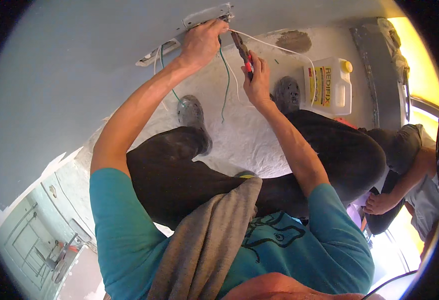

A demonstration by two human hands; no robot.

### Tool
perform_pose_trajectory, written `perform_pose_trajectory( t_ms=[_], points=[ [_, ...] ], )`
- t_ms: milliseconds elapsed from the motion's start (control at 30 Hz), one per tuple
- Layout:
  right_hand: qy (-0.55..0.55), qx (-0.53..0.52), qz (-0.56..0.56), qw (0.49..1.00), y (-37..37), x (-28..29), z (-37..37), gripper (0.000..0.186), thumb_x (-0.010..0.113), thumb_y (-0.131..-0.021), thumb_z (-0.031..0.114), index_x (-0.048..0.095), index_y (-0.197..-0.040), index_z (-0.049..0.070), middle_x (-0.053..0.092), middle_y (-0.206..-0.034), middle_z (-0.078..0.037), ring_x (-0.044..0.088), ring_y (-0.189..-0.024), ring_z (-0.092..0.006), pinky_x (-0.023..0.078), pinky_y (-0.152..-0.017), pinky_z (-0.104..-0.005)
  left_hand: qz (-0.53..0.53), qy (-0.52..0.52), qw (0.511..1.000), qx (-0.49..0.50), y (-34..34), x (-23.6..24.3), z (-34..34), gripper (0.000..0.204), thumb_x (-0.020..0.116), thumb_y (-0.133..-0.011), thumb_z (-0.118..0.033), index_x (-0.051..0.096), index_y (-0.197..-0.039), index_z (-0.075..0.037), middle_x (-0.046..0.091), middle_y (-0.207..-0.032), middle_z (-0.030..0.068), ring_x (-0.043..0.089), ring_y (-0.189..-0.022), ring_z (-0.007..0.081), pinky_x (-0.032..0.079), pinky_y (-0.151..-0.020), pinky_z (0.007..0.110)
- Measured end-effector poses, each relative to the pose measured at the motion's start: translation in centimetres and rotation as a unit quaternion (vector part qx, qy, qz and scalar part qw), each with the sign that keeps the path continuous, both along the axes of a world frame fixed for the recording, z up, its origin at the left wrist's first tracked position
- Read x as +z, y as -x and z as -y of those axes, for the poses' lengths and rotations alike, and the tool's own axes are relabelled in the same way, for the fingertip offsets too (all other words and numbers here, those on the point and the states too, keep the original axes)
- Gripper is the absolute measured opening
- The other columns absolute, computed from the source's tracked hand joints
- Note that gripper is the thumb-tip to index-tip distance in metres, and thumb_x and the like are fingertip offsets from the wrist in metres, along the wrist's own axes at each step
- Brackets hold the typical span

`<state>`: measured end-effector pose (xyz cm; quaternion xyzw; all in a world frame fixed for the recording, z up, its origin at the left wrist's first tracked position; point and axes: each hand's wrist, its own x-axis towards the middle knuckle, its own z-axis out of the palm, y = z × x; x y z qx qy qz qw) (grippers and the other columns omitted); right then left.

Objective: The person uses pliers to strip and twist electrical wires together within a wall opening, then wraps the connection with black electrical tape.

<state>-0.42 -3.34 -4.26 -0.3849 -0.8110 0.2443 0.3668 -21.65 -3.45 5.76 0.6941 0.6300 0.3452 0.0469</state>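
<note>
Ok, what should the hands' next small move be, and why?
I'd probably ease the tip of the pliers onto the white wire: the right hand holds them with the tip close to it, while the left hand is up at the wall opening. Whether tip and wire touch, I can't tell.

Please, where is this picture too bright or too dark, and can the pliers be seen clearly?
In the head view, the background below the co-worker's hand is nearly white; black fills the corners, and the dark trousers lose detail; there too, the pliers in the right hand read clearly in outline.
</note>
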Motion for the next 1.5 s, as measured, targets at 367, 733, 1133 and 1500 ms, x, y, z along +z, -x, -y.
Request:
perform_pose_trajectory(
  t_ms=[367,733,1133,1500],
  points=[
    [0.006,-0.007,-0.009,1.000,0.6,0.6,-0.2,0.052,0.065,-0.087,0.004,0.045,-0.135,0.005,0.055,-0.113,-0.020,0.054,-0.103,-0.0370,0.043,-0.090,-0.0434,0.031,0.021,0.999,0.012,-0.4,0.6,0.2,0.025,0.052,-0.080,0.005,0.064,-0.100,-0.005,0.070,-0.100,0.0105,0.068,-0.093,0.0301,0.054,-0.079,0.042],
    [0.068,0.001,-0.027,0.997,0.9,0.7,0.5,0.045,0.064,-0.087,0.005,0.049,-0.129,0.006,0.056,-0.103,-0.018,0.054,-0.096,-0.0362,0.043,-0.084,-0.0449,0.008,0.008,1.000,0.003,-0.2,0.3,-0.1,0.023,0.051,-0.083,0.004,0.063,-0.101,-0.002,0.071,-0.096,0.0135,0.069,-0.090,0.0297,0.055,-0.078,0.040],
    [0.400,-0.024,0.009,0.916,1.0,3.9,3.4,0.025,0.054,-0.098,0.029,0.058,-0.097,0.004,0.056,-0.068,-0.012,0.054,-0.058,-0.0250,0.046,-0.058,-0.0399,-0.031,0.021,0.999,0.028,-0.8,0.2,-0.4,0.016,0.053,-0.084,-0.001,0.062,-0.097,-0.006,0.070,-0.094,0.0118,0.067,-0.088,0.0343,0.054,-0.072,0.045],
    [0.682,0.061,-0.072,0.725,-0.7,11.3,1.6,0.026,0.052,-0.100,0.032,0.057,-0.105,0.008,0.053,-0.080,0.001,0.054,-0.065,-0.0123,0.047,-0.061,-0.0288,-0.039,0.069,0.996,0.031,-0.5,0.6,-0.1,0.014,0.052,-0.082,0.001,0.058,-0.093,-0.006,0.068,-0.096,0.0119,0.065,-0.091,0.0352,0.051,-0.074,0.046]
  ],
)
